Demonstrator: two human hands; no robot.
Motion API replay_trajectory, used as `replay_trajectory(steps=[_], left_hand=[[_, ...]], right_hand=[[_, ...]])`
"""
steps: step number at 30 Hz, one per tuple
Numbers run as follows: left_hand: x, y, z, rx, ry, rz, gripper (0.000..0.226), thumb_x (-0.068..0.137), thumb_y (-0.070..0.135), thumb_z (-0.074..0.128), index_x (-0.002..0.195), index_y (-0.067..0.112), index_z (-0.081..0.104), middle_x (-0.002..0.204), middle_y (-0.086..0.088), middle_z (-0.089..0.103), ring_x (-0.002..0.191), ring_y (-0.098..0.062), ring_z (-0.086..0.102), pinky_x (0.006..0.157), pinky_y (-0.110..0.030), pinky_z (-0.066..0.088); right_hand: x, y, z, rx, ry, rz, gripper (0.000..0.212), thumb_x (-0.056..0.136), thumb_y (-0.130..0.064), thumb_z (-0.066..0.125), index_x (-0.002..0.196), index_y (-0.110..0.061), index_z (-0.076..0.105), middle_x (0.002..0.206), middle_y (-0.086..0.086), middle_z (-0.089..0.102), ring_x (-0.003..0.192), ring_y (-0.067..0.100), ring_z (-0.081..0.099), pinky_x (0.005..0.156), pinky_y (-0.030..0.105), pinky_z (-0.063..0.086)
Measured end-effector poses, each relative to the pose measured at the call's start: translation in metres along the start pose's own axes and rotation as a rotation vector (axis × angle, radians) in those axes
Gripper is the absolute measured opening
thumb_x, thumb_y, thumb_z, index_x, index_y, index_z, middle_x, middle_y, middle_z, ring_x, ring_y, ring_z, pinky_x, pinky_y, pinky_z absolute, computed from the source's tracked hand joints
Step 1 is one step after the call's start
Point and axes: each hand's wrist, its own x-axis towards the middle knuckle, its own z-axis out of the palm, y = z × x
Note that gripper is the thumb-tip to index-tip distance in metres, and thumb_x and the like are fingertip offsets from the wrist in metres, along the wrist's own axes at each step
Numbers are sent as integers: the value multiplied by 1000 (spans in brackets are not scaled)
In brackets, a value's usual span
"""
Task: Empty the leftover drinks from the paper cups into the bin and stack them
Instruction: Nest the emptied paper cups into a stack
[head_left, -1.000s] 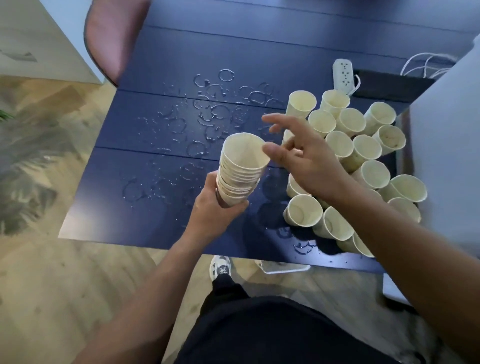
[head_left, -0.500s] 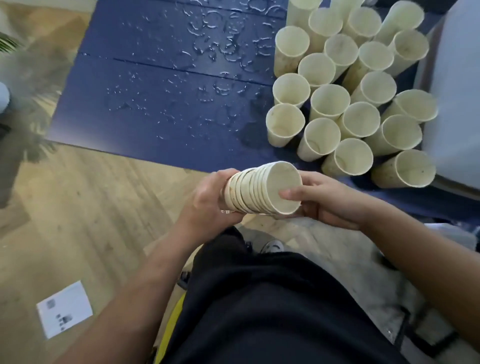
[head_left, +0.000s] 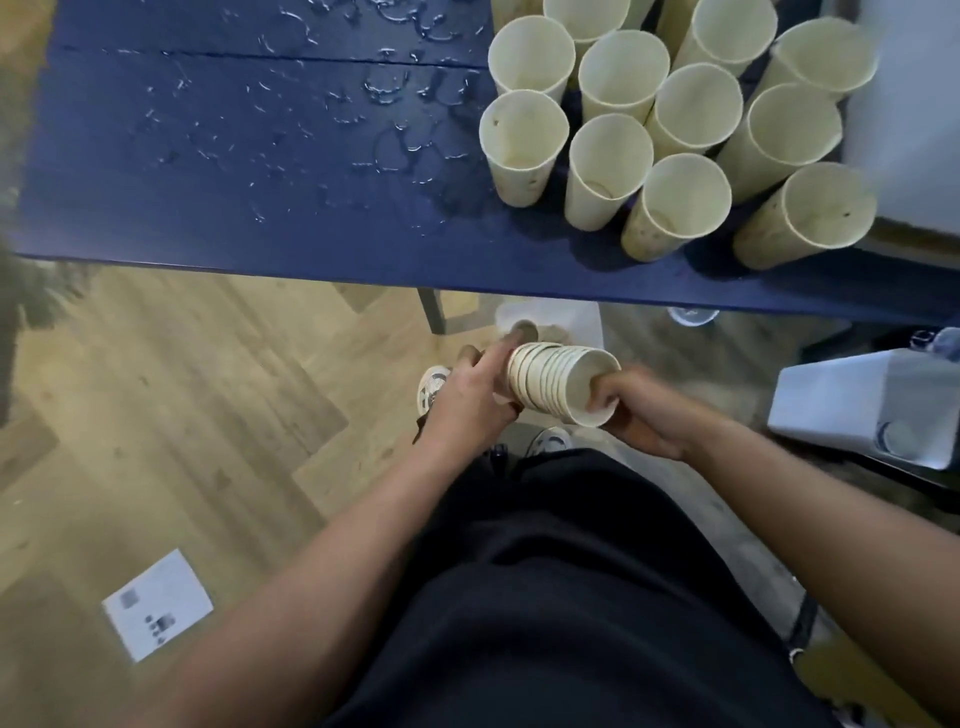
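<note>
left hand wrapped round the base end of the cup stack | right hand at its open end, fingers hooked over the rim | both forearms angled inward

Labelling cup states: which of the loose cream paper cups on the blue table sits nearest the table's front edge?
The rightmost front cream paper cup on the blue table: its base reaches closest to the front edge, right of its front-row neighbour.

Nested stack of cream paper cups tipped sideways below the tabletop's near edge. Loose upright cups clustered at its right end.
</note>
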Motion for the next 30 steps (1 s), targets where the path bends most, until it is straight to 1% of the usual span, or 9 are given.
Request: replay_trajectory(steps=[3,6,10,16,18,21,24,28,30], left_hand=[[13,10,12,-179,-64,-211,69,86,8,67,147,28,43,106,0,58,99,-25,62,82,-31,49],[26,14,25,-284,-169,-368,49,95,11,58,141,23,49,113,-1,65,103,-24,64,79,-30,51],[44,18,42,-362,-269,-455,47,93,0,50,137,18,54,119,-3,63,109,-24,59,101,-48,52],[77,27,54,-481,-288,-502,43,92,-7,43,123,22,53,97,7,58,80,-6,48,86,-37,50],[89,27,53,-412,-319,-455,44,93,-8,42,130,15,51,107,2,57,82,-12,49,77,-33,45],[102,20,53,-329,-325,-476,48,98,-4,43,146,1,43,132,-15,55,102,-25,53,80,-30,42],[105,13,52,-267,-336,-519,49,101,2,40,150,4,40,150,-8,45,108,-20,52,75,-23,45],[101,5,50,-281,-361,-592,63,97,4,42,158,16,29,158,-4,39,139,-26,43,113,-40,41],[99,4,48,-265,-368,-604,63,96,5,42,157,17,31,158,-5,38,143,-28,39,116,-44,38]], right_hand=[[20,12,-6,39,106,-13,40,78,11,43,110,-3,62,108,19,60,97,29,59,85,37,54],[47,25,-9,67,234,-22,32,83,12,43,102,-7,61,100,15,59,87,23,58,69,29,54],[78,40,-14,106,347,18,30,83,8,48,108,-5,59,99,14,60,85,23,58,72,30,52],[110,27,-24,115,467,17,29,85,1,52,113,-4,58,103,14,62,84,22,59,72,30,52],[116,17,-26,121,467,24,27,87,-10,58,114,-10,57,109,12,62,90,22,61,78,33,52],[116,12,-30,26,469,126,58,82,-36,70,132,-15,49,124,2,54,110,23,56,84,38,50],[117,18,-32,-47,478,149,58,87,-36,68,136,-14,44,123,1,50,112,23,52,90,39,48],[116,21,-28,-116,441,138,66,88,-37,67,143,-19,34,124,1,48,115,25,52,97,43,50],[114,19,-26,-156,410,130,67,91,-36,66,147,-21,32,126,0,46,118,25,51,100,44,49]])
